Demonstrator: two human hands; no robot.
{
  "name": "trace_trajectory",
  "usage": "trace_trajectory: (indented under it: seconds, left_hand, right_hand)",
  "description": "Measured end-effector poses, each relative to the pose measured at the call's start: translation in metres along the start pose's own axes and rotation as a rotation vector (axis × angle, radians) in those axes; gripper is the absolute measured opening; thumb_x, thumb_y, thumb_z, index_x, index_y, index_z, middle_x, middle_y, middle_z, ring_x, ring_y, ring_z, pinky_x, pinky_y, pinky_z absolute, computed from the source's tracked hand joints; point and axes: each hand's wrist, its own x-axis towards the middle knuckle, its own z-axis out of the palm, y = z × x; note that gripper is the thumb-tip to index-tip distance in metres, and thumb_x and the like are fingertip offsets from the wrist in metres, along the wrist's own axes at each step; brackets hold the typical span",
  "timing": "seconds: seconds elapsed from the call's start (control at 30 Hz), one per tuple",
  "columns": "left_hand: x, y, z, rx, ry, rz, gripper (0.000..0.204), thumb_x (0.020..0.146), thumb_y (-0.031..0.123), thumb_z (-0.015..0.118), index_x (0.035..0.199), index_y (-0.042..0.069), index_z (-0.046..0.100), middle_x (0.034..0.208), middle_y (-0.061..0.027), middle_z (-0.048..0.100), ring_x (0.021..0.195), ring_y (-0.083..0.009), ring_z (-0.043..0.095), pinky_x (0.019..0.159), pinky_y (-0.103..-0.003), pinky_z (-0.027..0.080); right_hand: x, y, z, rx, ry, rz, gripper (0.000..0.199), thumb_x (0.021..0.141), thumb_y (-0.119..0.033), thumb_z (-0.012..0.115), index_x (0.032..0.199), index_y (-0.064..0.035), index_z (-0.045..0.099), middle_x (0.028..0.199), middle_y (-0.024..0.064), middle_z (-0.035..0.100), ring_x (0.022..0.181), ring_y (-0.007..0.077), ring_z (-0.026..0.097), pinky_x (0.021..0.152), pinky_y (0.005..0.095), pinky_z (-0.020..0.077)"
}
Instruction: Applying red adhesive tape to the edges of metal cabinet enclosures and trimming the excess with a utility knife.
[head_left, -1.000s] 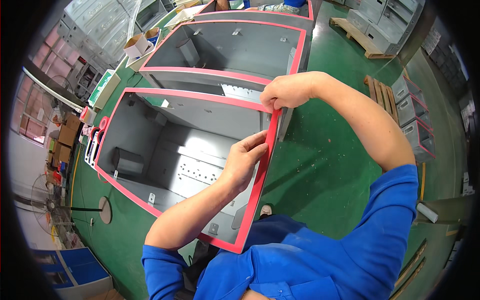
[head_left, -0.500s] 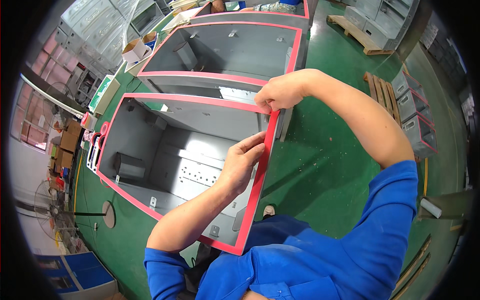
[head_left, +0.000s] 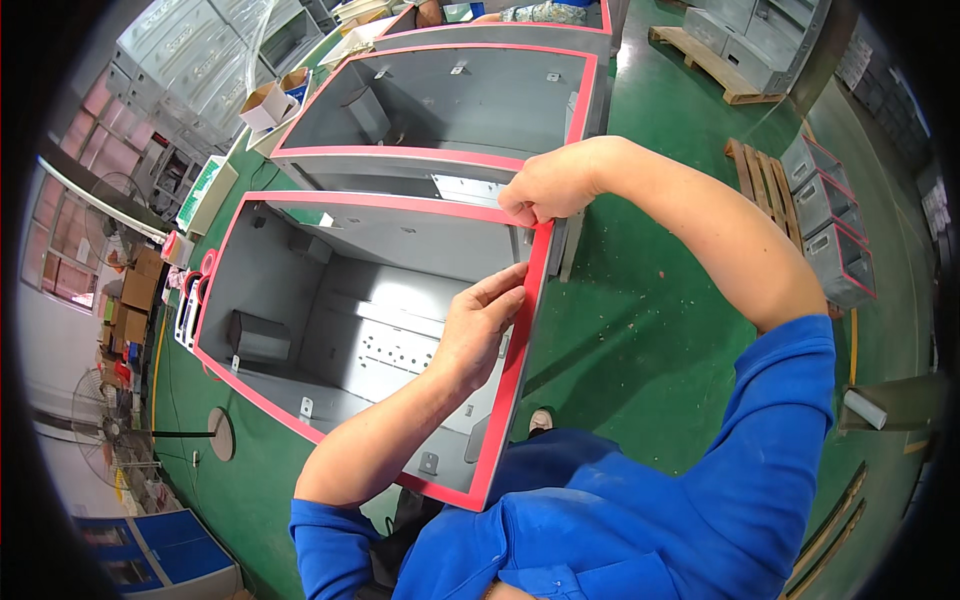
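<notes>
red gasket strip (head_left: 520, 340) lies around the grey cabinet (head_left: 340, 300) rim, looks seated on all visible sides | right hand (head_left: 550, 185) pinches strip at far corner | left hand (head_left: 480, 325) just below, fingers flat, pressing strip | corner appears left to finish

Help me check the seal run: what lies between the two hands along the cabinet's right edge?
In the head view, only a short stretch of the red strip on the grey cabinet rim separates the left hand from the right hand.
</notes>
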Motion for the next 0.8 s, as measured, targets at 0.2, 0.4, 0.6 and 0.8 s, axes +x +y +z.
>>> trace_trajectory:
  seconds: [0.2,0.4,0.6,0.8]
  left_hand:
    - [-0.0004,-0.0001,-0.0005,0.007,0.013,-0.005,0.039,0.085,0.004,0.049,0.122,-0.007,0.042,0.110,-0.0129,0.056,0.095,-0.0157,0.057,0.085,-0.028,0.044]
    - [-0.0012,0.0013,0.0013,0.010,0.007,-0.007,0.039,0.086,0.004,0.048,0.122,-0.007,0.041,0.110,-0.0132,0.055,0.095,-0.0155,0.057,0.085,-0.028,0.044]
    - [-0.0011,0.0013,0.0011,0.018,0.006,-0.004,0.039,0.086,0.004,0.048,0.122,-0.008,0.040,0.111,-0.0133,0.055,0.095,-0.0152,0.056,0.085,-0.027,0.044]
    - [-0.0007,0.0011,0.0011,0.026,0.000,-0.002,0.039,0.086,0.004,0.048,0.123,-0.008,0.040,0.111,-0.0131,0.055,0.095,-0.0148,0.056,0.085,-0.027,0.044]
  right_hand:
    - [0.0003,0.0007,0.0007,0.001,0.010,-0.009,0.015,0.073,-0.003,0.048,0.086,-0.0069,0.054,0.080,0.0096,0.057,0.074,0.0249,0.054,0.062,0.0364,0.0418]
    - [-0.0001,0.0013,0.0021,-0.009,0.024,-0.015,0.015,0.074,-0.003,0.048,0.086,-0.0067,0.055,0.081,0.0097,0.058,0.076,0.0249,0.054,0.064,0.0360,0.0427]
    - [0.0030,0.0039,0.0048,-0.009,0.041,-0.021,0.014,0.074,-0.003,0.047,0.085,-0.0066,0.055,0.082,0.0092,0.058,0.076,0.0247,0.054,0.063,0.0355,0.0427]
    - [0.0006,0.0016,0.0041,-0.030,0.049,-0.019,0.013,0.074,-0.003,0.046,0.083,-0.0063,0.055,0.081,0.0089,0.058,0.075,0.0239,0.055,0.063,0.0343,0.0432]
